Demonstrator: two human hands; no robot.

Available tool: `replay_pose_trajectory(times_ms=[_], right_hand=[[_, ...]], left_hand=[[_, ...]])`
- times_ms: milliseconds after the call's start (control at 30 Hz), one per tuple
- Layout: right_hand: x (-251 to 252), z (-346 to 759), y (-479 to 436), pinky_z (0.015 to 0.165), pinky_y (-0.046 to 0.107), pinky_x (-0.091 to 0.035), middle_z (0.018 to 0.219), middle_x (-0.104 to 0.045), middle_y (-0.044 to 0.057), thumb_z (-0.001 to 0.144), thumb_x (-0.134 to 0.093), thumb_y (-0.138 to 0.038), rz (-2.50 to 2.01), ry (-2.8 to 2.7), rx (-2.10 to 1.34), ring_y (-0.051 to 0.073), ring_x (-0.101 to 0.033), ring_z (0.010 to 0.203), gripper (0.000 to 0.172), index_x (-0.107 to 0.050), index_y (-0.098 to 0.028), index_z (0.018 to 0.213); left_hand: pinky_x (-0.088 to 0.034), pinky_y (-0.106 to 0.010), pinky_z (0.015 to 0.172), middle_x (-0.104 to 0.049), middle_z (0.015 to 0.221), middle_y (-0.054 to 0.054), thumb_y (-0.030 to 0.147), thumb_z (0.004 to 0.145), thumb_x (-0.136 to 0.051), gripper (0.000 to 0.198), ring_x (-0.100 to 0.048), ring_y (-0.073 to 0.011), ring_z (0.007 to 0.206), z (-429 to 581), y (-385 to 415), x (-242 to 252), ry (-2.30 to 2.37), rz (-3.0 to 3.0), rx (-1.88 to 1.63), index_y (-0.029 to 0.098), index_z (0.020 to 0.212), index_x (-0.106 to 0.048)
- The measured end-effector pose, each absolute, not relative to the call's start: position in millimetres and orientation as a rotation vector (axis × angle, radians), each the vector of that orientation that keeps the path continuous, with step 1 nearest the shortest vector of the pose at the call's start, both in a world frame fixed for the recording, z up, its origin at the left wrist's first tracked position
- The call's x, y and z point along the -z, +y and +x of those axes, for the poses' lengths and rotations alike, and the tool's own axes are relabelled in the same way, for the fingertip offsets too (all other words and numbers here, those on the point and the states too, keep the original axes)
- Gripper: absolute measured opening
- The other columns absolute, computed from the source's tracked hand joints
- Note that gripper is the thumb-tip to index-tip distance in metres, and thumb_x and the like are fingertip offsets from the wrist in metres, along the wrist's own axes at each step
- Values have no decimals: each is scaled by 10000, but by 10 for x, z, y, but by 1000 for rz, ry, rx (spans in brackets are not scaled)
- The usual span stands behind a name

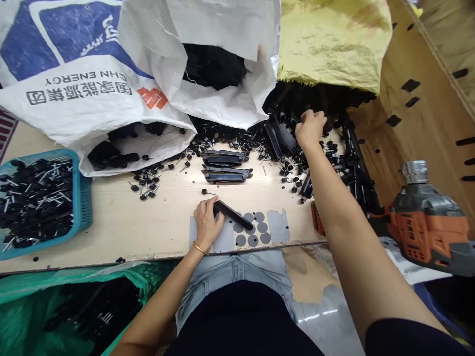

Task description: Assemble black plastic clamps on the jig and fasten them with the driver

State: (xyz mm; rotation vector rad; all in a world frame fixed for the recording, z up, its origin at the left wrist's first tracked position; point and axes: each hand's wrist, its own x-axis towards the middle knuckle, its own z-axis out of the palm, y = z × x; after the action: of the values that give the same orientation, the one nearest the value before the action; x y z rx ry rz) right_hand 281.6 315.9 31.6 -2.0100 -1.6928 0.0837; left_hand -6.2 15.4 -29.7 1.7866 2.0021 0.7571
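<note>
At the far left, a teal plastic basket [84, 207] is heaped with black-headed bolts [40, 198]. Below the edge of the wooden tabletop [141, 227], black parts are held in a green woven sack [22, 321]. Above the basket, a white woven sack [92, 94] printed "CHN ENERGY" is laid with its mouth open, and black pieces can be seen inside. Loose bolts are scattered in front of it.

Towards the middle, the near end of a long black plastic bar [237, 216] is held by the left hand [208, 222], with thumb and fingers closed round it; a yellow bangle is worn on that wrist. The bar is slanted down to the right over grey discs [265, 238] on the tabletop. Beyond it, folded black brackets [225, 175] are laid in a row, below a second open white sack [230, 101].

Further right, black parts are spilled from a yellow woven sack [334, 44]. Among them, at its mouth, the right hand [311, 129] is placed with fingers bent; whether anything is gripped cannot be told. At the far right, an orange-and-black power drill [426, 222] is seen before a wooden panel [393, 89].
</note>
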Motion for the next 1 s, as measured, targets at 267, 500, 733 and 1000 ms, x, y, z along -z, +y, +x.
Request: replay_pose_trajectory(times_ms=[267,500,733,1000], right_hand=[[-508,3134,3277,989,465,-275,1323,-421,298,785,-528,-72,-2381,-1444,-170,304,-368,1280,597,-364,34,1349],[-457,3165,2789,804,388,-365,1020,-627,243,844,-542,-263,-2228,-1496,-176,185,-546,896,373,-592,47,1046],[-138,2959,1326,855,394,-392,888,-634,58,817,-557,-145,-1473,-2428,-123,217,-548,909,113,-622,-202,890],[-286,2737,886,924,447,-417,1142,-591,162,881,-425,-200,-1753,-2350,-128,287,-524,1096,248,-599,-164,1054]], left_hand=[[-347,-493,1031,-454,1375,-146,143,822,-532,542,-422,-311,1269,-45,68,155,1734,2279,-662,226,1351,-454],[-331,-459,1049,-647,1057,-70,208,843,-624,246,-558,-242,1074,2,281,63,1471,2430,-360,205,1089,-609],[-449,-359,802,-608,958,-89,241,839,-632,210,-561,-257,942,-169,420,7,1728,2220,-138,170,1036,-615],[-452,-359,828,-608,1040,-102,211,851,-598,184,-550,-258,988,-111,520,-23,1590,2287,-128,165,1028,-595]])
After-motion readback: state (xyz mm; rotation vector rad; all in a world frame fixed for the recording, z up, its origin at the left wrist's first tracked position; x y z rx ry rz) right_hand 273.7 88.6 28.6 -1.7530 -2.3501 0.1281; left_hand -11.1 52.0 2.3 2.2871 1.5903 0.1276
